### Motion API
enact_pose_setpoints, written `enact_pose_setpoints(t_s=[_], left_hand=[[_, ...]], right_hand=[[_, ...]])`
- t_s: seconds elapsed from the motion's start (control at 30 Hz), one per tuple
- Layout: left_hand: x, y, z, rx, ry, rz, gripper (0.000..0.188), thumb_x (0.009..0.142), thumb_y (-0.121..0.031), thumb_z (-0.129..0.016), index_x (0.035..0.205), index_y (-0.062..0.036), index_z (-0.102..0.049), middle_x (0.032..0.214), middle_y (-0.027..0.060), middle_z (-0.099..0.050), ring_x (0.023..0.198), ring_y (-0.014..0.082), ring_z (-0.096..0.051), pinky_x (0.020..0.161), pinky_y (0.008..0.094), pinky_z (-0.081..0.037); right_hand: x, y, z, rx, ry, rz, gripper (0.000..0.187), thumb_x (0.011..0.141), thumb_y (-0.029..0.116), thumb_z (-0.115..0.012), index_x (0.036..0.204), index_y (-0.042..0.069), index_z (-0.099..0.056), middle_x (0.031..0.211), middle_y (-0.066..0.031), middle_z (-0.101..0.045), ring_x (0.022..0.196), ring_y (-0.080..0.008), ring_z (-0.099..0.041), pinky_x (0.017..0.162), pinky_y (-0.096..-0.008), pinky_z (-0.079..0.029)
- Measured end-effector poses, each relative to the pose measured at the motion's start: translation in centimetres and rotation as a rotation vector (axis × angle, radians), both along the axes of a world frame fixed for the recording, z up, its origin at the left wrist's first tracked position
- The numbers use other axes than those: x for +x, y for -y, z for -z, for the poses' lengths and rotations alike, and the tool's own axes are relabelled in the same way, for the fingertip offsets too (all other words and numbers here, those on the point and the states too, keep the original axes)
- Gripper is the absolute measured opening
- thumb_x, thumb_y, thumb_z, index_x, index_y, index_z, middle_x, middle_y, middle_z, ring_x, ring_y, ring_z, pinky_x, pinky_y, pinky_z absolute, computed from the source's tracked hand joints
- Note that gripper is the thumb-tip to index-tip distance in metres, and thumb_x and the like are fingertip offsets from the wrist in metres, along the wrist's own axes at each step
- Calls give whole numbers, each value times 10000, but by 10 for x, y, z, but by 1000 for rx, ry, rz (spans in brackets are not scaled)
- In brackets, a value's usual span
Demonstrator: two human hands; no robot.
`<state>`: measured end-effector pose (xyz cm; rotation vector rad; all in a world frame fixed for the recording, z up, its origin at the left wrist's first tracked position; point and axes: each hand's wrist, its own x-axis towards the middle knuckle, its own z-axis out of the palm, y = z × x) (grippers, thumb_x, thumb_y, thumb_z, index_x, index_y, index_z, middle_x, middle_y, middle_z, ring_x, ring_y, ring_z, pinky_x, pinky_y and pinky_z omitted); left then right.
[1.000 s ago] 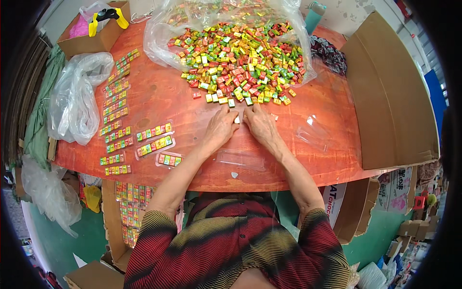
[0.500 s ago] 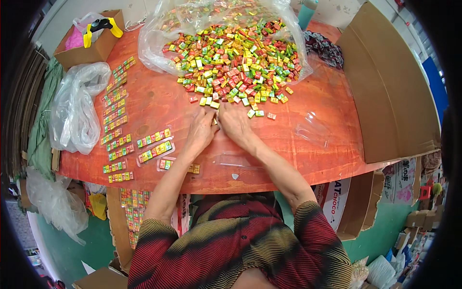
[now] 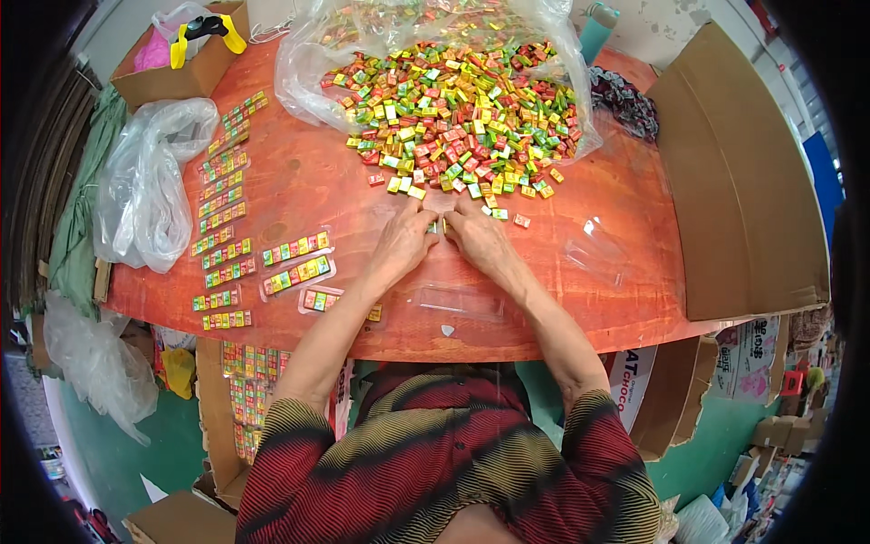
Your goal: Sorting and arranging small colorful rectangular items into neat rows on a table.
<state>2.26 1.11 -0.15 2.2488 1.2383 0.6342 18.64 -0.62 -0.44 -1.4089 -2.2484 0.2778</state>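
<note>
My left hand [image 3: 405, 239] and my right hand [image 3: 478, 241] face each other just in front of a big heap of small coloured boxes [image 3: 462, 118], in red, yellow, green and orange. Both have their fingers curled in. Between the fingertips a small box [image 3: 444, 227] shows, partly hidden; my right fingers close on it. A greenish bit of another one shows at my left fingertips. Left of my left forearm lie clear plastic trays [image 3: 299, 278] filled with rows of such boxes. One filled tray [image 3: 322, 299] is partly covered by that forearm.
An unfilled clear tray [image 3: 458, 303] lies near the front edge, clear plastic pieces [image 3: 598, 254] at right. Rows of boxes [image 3: 222, 210] line the left side beside a plastic bag [image 3: 149, 181]. Cardboard boxes [image 3: 734, 181] stand right and far left [image 3: 172, 82]; a bottle [image 3: 596, 34] stands behind.
My hands have moved slightly apart, the right one shifting rightward, and a small box now shows between the fingertips. The whole view has shifted a little.
</note>
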Motion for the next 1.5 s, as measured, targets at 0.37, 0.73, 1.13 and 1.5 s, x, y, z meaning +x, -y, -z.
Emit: enact_pose_setpoints(t_s=[0.37, 0.73, 1.13, 1.5], left_hand=[[10, 20, -10, 33, 9, -60, 424, 680, -132, -698, 1067, -46, -550, 947, 154, -462, 905, 328, -503, 774, 398, -422], [11, 12, -1, 79, 69, -36, 333, 642, -103, -716, 958, -59, -619, 929, 148, -483, 885, 327, -524, 742, 410, -438], [-5, 12, -12, -56, 21, -15, 374, 679, -61, -682, 1043, -103, -606, 933, 109, -484, 900, 284, -508, 773, 358, -423], [-2, 11, -12, -47, 9, -35, 396, 667, -132, -710, 1046, -100, -598, 946, 120, -484, 894, 292, -512, 772, 368, -425]], right_hand=[[3, -29, -23, 127, -137, 250, 134, 752, 84, -555, 827, -26, -541, 821, -184, -541, 714, -349, -568, 597, -406, -474], [8, -50, -14, 75, -152, 347, 219, 777, 183, -602, 908, 14, -553, 861, -156, -544, 788, -331, -561, 670, -403, -454], [8, 21, -12, 44, -143, 77, 289, 699, 131, -658, 947, 21, -558, 934, -146, -522, 849, -320, -524, 727, -390, -435], [-4, 22, 0, 73, -94, 60, 290, 736, 107, -620, 1018, 62, -573, 936, -114, -546, 868, -305, -531, 728, -393, -439]])
